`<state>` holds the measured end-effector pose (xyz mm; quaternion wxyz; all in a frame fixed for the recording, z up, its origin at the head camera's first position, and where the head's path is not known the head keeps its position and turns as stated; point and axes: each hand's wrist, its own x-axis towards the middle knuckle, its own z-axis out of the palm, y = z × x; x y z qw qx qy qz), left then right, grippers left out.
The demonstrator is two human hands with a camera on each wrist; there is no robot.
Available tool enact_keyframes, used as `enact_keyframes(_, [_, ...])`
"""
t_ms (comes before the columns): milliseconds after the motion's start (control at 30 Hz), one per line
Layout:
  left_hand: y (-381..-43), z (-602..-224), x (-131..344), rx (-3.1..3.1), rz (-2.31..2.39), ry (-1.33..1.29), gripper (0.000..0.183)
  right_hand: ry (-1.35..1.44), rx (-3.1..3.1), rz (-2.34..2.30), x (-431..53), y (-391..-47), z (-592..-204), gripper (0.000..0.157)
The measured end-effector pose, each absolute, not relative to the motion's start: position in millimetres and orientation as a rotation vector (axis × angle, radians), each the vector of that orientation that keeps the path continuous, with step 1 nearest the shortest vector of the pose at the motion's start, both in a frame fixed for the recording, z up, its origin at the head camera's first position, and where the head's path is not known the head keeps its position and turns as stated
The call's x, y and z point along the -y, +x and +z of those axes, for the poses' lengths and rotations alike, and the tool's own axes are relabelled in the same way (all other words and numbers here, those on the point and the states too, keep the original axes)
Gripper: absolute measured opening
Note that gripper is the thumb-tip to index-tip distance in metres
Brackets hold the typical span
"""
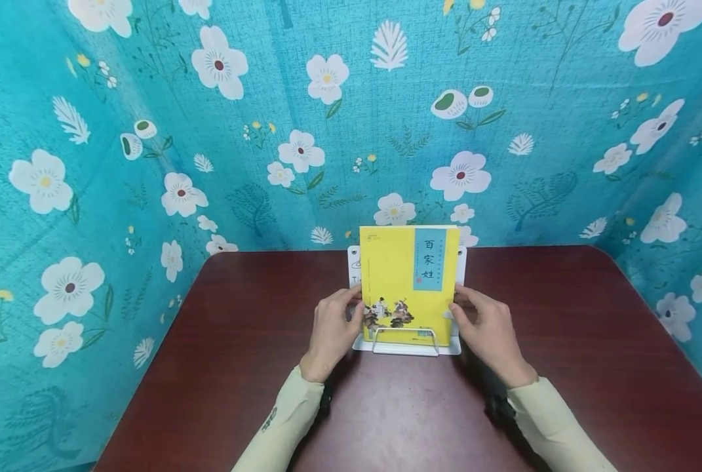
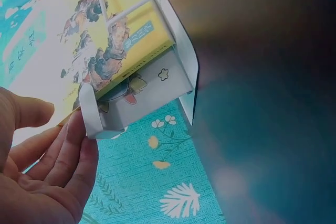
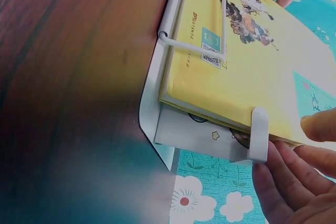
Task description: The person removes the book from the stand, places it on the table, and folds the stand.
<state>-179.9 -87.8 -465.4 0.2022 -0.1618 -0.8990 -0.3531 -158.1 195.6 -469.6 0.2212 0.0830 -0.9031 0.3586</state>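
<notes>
A yellow book with a blue title panel stands upright, leaning back on a white metal book stand. A white wire holder crosses its lower front. My left hand grips the book's left edge, thumb at the cover side and fingers behind, close to a white side clip. On the opposite edge my right hand holds the book the same way, beside another white clip. The fingertips behind the book are partly hidden.
The stand sits near the far edge of a dark red-brown table. Behind it hangs a turquoise flowered cloth, which also runs along both sides. Cartoon drawings mark the stand's back plate.
</notes>
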Motion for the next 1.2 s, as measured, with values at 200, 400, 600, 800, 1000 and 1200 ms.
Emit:
enact_keyframes(200, [-183.0, -466.9, 84.5, 2.474, -1.008, -0.427, 0.028, 0.190, 2.481, 1.053, -197.6, -158.0, -469.3, 0.032])
enact_keyframes(400, [-186.0, -467.1, 81.0, 2.452, -1.043, -0.369, 0.024, 0.088, 2.482, 1.157, -199.3, -159.4, -466.9, 0.031])
enact_keyframes(600, [-185.8, -467.3, 77.7, 2.457, -1.062, -0.270, 0.023, 0.007, 2.520, 1.201, -197.3, -162.2, -469.2, 0.029])
enact_keyframes(800, [-187.9, -464.3, 79.0, 2.491, -1.142, -0.157, 0.021, -0.053, 2.513, 1.206, -192.8, -164.4, -473.5, 0.026])
enact_keyframes(1000, [-189.1, -468.0, 83.4, 2.507, -1.153, -0.138, 0.020, -0.056, 2.494, 1.226, -189.1, -166.3, -475.9, 0.024])
enact_keyframes(1200, [-189.2, -468.0, 80.1, 2.475, -1.151, -0.178, 0.022, -0.081, 2.466, 1.211, -190.5, -166.8, -474.8, 0.023])
